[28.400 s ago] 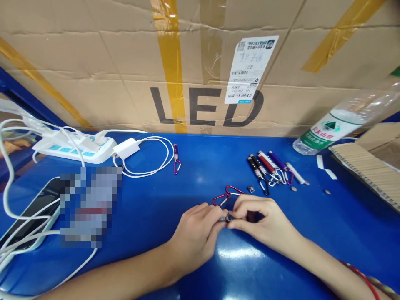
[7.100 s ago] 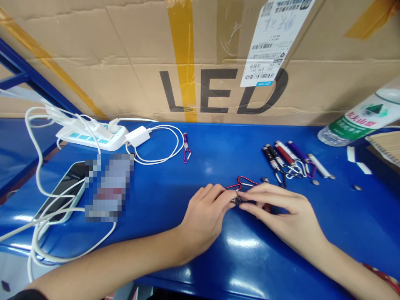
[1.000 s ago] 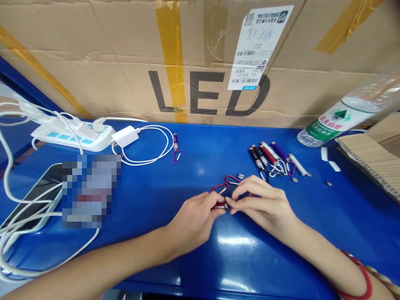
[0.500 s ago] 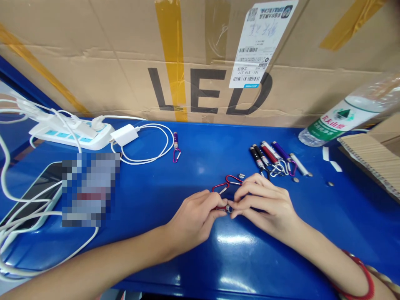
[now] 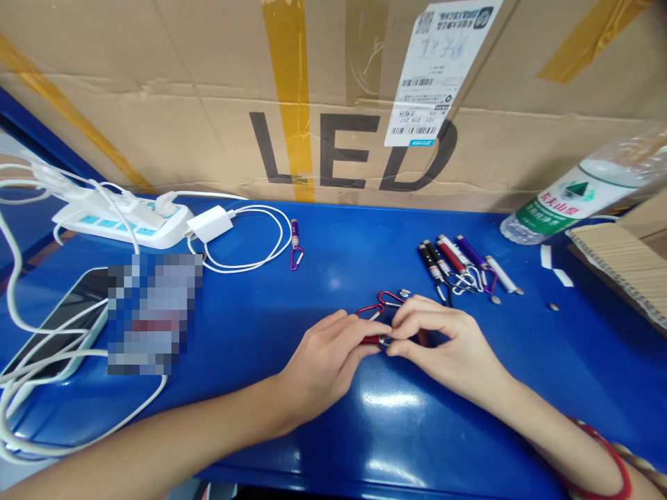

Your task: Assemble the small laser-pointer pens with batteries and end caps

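Note:
My left hand (image 5: pixel 326 357) is closed around a small red keychain flashlight (image 5: pixel 371 339), held level just above the blue table. The thumb and fingertips of my right hand (image 5: pixel 451 340) pinch its silver end (image 5: pixel 385 341); whether a separate small part is between them is hidden. A red carabiner clip (image 5: pixel 369 312) shows behind my left fingers. Beside it, a second red carabiner (image 5: pixel 386 300) is partly covered by my right hand. A small metal piece (image 5: pixel 404 293) lies just beyond my right fingertips.
Several keychain flashlights (image 5: pixel 452 258) and a silver tube (image 5: pixel 501 274) lie at right, near coin cells (image 5: pixel 495 300). A purple one (image 5: pixel 294 236) lies farther left. A water bottle (image 5: pixel 563 201), large carton (image 5: pixel 219 83), power strip (image 5: pixel 171 226) and phone (image 5: pixel 62 326) surround the area.
My right hand's fingers have curled closer together at the flashlight's silver end. My left fingers now reach farther over the red barrel. The view has shifted slightly.

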`<action>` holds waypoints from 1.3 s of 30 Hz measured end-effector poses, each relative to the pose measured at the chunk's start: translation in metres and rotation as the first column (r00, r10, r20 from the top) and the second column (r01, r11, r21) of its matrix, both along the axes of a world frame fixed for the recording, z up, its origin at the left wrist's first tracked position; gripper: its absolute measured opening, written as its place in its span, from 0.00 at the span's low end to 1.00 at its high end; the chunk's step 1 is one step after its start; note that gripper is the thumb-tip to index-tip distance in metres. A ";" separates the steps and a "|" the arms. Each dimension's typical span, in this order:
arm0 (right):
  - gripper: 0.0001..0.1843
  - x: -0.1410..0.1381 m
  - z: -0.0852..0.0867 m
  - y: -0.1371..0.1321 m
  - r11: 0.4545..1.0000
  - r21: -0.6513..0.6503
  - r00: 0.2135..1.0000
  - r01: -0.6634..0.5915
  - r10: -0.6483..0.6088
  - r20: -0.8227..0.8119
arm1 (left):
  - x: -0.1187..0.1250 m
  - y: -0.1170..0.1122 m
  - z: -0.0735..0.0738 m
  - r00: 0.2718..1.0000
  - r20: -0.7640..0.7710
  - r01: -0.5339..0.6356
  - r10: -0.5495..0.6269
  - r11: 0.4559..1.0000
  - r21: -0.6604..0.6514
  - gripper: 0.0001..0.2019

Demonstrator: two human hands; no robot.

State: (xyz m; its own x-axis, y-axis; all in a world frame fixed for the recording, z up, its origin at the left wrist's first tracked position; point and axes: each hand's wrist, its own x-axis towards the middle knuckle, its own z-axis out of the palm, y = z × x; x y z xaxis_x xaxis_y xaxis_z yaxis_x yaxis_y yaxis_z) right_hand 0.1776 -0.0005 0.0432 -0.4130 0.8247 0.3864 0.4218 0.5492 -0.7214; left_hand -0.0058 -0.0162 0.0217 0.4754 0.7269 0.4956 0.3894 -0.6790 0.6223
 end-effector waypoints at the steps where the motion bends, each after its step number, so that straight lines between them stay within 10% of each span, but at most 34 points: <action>1: 0.12 0.000 0.000 0.000 0.998 -0.058 1.000 0.015 -0.016 -0.012 | 0.000 0.000 0.000 1.000 -0.005 0.004 -0.004 1.000 0.003 0.12; 9: 0.13 -0.006 0.000 -0.005 0.971 -0.233 0.998 0.054 -0.059 -0.012 | 0.000 -0.002 -0.002 0.998 -0.026 -0.047 0.048 0.999 0.020 0.11; 22: 0.06 -0.001 -0.002 -0.008 0.992 0.077 0.995 0.097 -0.097 -0.016 | 0.002 -0.003 0.002 0.994 -0.054 -0.100 0.096 0.993 -0.068 0.08; 39: 0.10 0.010 -0.005 0.002 0.982 0.029 0.968 -0.189 0.191 -0.162 | 0.000 -0.001 0.005 0.997 -0.008 0.073 -0.078 0.967 -0.245 0.09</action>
